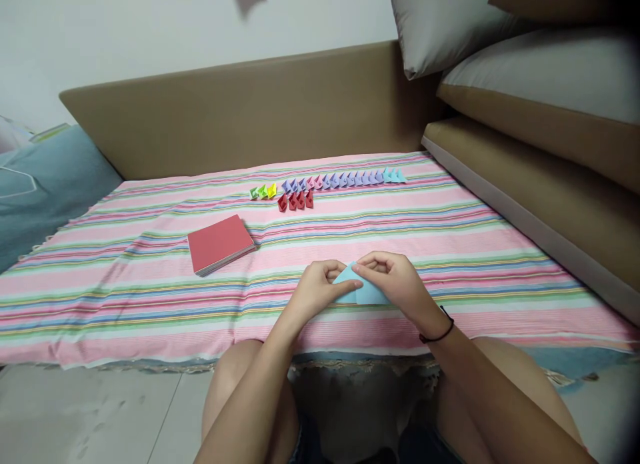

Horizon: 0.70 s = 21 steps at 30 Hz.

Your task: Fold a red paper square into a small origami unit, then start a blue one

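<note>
My left hand (320, 285) and my right hand (393, 277) meet over a light blue folded paper (367, 292) lying on the striped cloth (150, 291) near its front edge. Both hands pinch the paper, the fingers curled on its top corner. A black band circles my right wrist. Further back lies a row of several small folded paper pieces (327, 181), green, yellow, purple, pink and blue, with a few red ones (296, 201) just in front of it.
A stack of red square paper (220, 243) lies left of my hands. A tan headboard (240, 111) runs along the back, cushions and grey pillows (540, 91) stack at the right, a blue pillow (45, 184) sits at the left. My knees are below the cloth's edge.
</note>
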{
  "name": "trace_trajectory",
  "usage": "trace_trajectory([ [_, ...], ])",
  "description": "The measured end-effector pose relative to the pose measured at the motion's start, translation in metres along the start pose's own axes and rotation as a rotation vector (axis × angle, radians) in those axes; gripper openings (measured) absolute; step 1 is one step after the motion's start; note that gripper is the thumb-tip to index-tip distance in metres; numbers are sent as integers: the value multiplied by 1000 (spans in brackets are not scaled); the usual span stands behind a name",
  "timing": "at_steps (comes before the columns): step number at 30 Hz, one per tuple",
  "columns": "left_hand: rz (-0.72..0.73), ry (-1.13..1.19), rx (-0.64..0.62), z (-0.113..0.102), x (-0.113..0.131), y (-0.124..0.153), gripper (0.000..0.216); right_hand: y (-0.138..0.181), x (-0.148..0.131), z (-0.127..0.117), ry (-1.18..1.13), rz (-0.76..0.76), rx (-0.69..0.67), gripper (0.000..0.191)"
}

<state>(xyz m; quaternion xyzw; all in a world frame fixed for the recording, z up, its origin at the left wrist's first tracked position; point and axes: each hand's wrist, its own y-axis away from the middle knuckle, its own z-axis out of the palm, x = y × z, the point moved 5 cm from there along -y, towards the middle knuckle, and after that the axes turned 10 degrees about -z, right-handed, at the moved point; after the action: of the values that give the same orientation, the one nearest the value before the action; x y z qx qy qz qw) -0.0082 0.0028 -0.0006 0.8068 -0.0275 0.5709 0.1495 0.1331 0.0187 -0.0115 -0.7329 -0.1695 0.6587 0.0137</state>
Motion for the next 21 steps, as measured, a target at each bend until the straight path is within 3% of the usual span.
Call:
trace_trajectory([
  [6,21,-9,-36,3,1,1,20,-1,-5,2,-30,-47,-34,20],
  [10,6,-6,-81,6,1,1,18,-1,-3,-1,-25,4,-22,21],
  [16,69,-150,27,1,3,0,23,-3,-5,0,-42,-29,-14,17],
  [21,88,-183,-3,4,4,-1,32,0,-6,1,-5,-64,-40,16],
])
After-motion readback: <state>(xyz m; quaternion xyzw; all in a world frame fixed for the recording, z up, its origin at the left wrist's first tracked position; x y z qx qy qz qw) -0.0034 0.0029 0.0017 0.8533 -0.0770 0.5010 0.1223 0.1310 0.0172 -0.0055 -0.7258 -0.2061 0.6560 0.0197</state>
